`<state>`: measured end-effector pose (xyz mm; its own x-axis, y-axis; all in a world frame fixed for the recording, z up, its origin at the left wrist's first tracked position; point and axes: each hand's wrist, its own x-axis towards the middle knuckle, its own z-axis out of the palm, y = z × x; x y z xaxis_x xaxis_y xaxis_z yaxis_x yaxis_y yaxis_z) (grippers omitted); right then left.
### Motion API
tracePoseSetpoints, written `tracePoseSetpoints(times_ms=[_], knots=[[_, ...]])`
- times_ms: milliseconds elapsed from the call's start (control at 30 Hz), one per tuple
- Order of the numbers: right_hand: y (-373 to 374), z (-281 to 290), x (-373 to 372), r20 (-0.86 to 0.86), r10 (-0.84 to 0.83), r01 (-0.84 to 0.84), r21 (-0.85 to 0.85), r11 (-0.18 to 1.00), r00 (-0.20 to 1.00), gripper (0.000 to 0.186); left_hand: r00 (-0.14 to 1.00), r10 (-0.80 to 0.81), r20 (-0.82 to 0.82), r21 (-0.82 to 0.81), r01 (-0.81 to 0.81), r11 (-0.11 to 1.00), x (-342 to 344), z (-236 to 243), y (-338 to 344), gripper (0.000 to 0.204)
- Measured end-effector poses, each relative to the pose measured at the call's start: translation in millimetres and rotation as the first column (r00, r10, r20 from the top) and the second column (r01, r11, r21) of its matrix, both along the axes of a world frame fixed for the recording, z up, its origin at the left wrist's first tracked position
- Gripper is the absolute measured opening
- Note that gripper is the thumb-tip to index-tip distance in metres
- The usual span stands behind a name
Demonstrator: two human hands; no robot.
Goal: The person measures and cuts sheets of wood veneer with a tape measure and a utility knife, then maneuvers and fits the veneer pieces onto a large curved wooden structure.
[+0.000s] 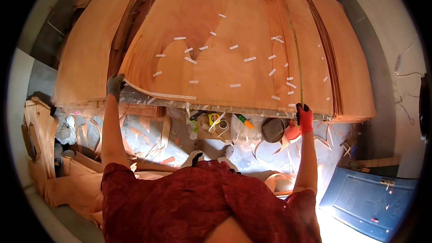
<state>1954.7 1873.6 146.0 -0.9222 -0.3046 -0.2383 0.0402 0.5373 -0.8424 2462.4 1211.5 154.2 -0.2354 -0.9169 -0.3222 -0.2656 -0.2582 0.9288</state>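
Observation:
A wide sheet of wood veneer (225, 65), dotted with short strips of white tape, lies on top of the table in front of me. My left hand (115, 85), in a grey glove, is closed on the sheet's near left corner, which curls up off the layer below. In a red glove with dark fingertips, my right hand (305, 118) is at the near edge on the right. Its fingers are closed round the near end of a long thin stick (297, 58), which stretches away over the sheet.
Veneer stacks flank the sheet on the left (92, 45) and right (355, 72). Under the near edge are a tape measure (213, 118), a tape roll (223, 124) and a dark round pan (273, 129). Veneer scraps (76, 186) litter the floor. A blue panel (364, 202) lies lower right.

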Motion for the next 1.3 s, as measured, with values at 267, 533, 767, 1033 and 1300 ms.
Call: tracePoseSetpoints(times_ms=[267, 533, 767, 1033, 1300], knots=[[-73.8, -37.7, 178.2, -0.097, -0.008, -0.002, -0.094, 0.996, 0.995, 0.023, 0.727, -0.225, -0.649, -0.134, 0.182, 0.974, -62.2, 89.7, 32.9, 0.003], [-150.4, -68.0, 259.5, 0.206, 0.126, -0.043, -0.368, 0.929, 0.970, 0.022, 0.594, -0.406, -0.694, -0.263, 0.316, 0.912, -107.8, 124.9, 62.5, 0.016], [-187.0, -68.4, 287.1, 0.277, 0.200, -0.117, -0.289, 0.950, 0.940, 0.024, 0.808, -0.588, -0.033, -0.849, 0.287, 0.443, -88.6, 101.6, 14.4, 0.014], [-193.1, -82.0, 262.5, 0.424, 0.131, 0.050, -0.391, 0.919, 0.896, 0.027, 0.451, -0.527, -0.721, -0.306, 0.475, 0.825, -162.1, 155.2, 102.7, 0.024], [-206.3, -100.6, 266.6, 0.552, 0.251, 0.015, -0.432, 0.902, 0.796, 0.021, 0.589, -0.728, -0.350, -0.401, 0.609, 0.685, -258.3, 188.0, 200.1, 0.051]])
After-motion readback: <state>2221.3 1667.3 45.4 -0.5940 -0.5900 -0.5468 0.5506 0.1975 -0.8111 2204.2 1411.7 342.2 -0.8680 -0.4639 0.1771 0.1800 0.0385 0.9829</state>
